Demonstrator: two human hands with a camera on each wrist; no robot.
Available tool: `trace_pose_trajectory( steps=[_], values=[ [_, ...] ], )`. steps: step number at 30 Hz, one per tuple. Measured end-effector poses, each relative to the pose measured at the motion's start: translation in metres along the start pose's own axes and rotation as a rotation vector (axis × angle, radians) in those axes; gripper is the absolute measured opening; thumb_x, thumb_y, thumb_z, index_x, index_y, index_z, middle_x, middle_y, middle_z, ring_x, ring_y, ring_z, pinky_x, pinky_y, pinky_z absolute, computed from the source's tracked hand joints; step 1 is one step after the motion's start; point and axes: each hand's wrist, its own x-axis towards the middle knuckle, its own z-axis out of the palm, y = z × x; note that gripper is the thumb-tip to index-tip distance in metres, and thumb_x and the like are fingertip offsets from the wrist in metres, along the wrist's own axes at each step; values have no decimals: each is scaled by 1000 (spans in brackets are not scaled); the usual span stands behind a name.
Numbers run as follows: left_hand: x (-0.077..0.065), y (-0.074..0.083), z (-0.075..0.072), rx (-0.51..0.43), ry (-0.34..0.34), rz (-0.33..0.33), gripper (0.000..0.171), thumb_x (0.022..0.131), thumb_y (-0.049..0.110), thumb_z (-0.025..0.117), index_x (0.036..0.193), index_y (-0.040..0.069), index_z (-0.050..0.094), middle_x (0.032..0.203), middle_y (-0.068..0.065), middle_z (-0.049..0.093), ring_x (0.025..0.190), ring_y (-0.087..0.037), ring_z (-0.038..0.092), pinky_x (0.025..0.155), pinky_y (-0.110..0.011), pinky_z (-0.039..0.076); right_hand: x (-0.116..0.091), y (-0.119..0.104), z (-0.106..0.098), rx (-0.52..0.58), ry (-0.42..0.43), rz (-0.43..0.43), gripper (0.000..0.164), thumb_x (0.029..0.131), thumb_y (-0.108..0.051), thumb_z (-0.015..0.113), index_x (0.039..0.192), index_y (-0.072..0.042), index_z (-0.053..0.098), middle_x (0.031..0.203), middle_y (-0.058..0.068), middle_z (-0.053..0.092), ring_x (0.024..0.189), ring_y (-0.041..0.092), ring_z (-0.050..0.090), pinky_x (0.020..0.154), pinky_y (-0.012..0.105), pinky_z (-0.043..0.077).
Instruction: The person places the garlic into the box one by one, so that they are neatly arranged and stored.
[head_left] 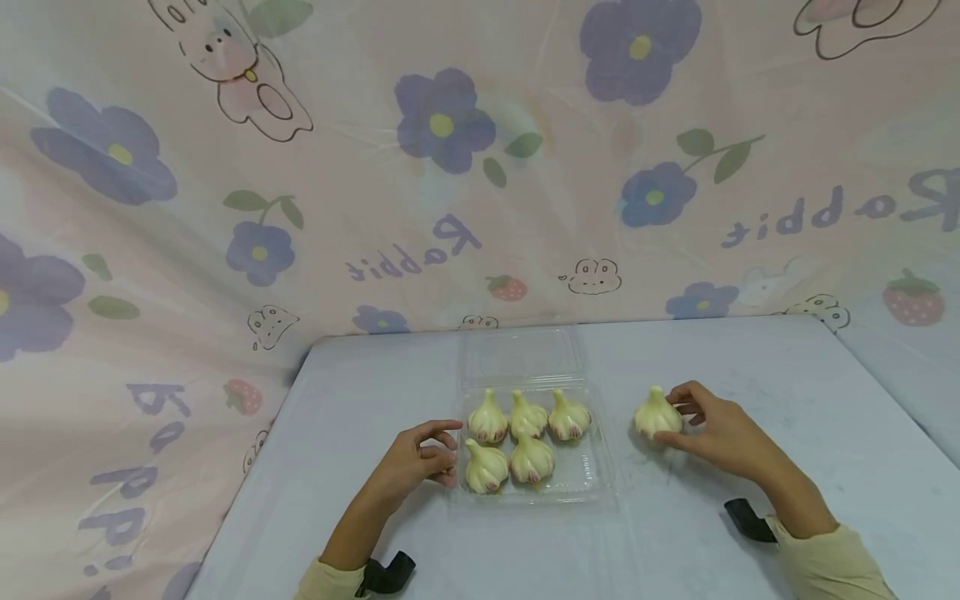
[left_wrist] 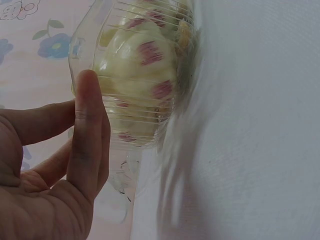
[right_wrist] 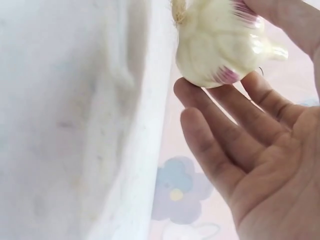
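A glossy, cream-coloured garlic bulb [head_left: 657, 414] is in my right hand [head_left: 716, 429], right of the container. The thumb and fingers pinch its sides; in the right wrist view this garlic bulb [right_wrist: 220, 45] shows purple streaks and a tuft of roots. A clear plastic container [head_left: 588, 479] lies mid-table with its lid [head_left: 521, 354] folded back. Three garlic bulbs [head_left: 527, 415] form its back row; two more [head_left: 487, 467] sit front left and front middle. My left hand [head_left: 412, 458] is at the container's left side, fingers loosely bent, a fingertip [left_wrist: 87, 82] against the rim.
A white-covered table [head_left: 375, 375] bears everything. Behind it and to the left hangs a pink cloth [head_left: 525, 208] printed with flowers and rabbits. A black strap piece [head_left: 388, 573] sticks out at the left wrist, another black piece [head_left: 750, 521] at the right.
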Motion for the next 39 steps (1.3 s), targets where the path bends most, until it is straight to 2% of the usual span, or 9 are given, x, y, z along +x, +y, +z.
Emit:
trace_pose_trajectory(
  steps=[16, 25, 39],
  values=[
    [1, -1, 1, 4, 2, 6, 51, 94, 0, 63, 143, 1, 49, 109, -11, 54, 77, -14, 65, 66, -27, 62, -7, -8, -22, -25, 49, -2, 60, 85, -44, 77, 126, -8, 51, 123, 22, 66, 102, 37, 64, 81, 52, 54],
    [1, -1, 1, -1, 9, -2, 51, 94, -1, 63, 143, 1, 50, 110, -13, 54, 77, -14, 65, 66, -27, 62, -6, -9, -20, -20, 36, -8, 59, 86, -44, 77, 126, -10, 51, 125, 20, 65, 104, 37, 64, 81, 49, 54],
    [2, -2, -1, -3, 13, -7, 51, 93, 0, 64, 142, 3, 51, 109, -12, 53, 76, -14, 66, 67, -28, 62, -4, -22, -12, 31, 20, -26, 59, 86, -44, 76, 127, -10, 50, 125, 19, 64, 108, 37, 65, 85, 57, 54]
  ],
)
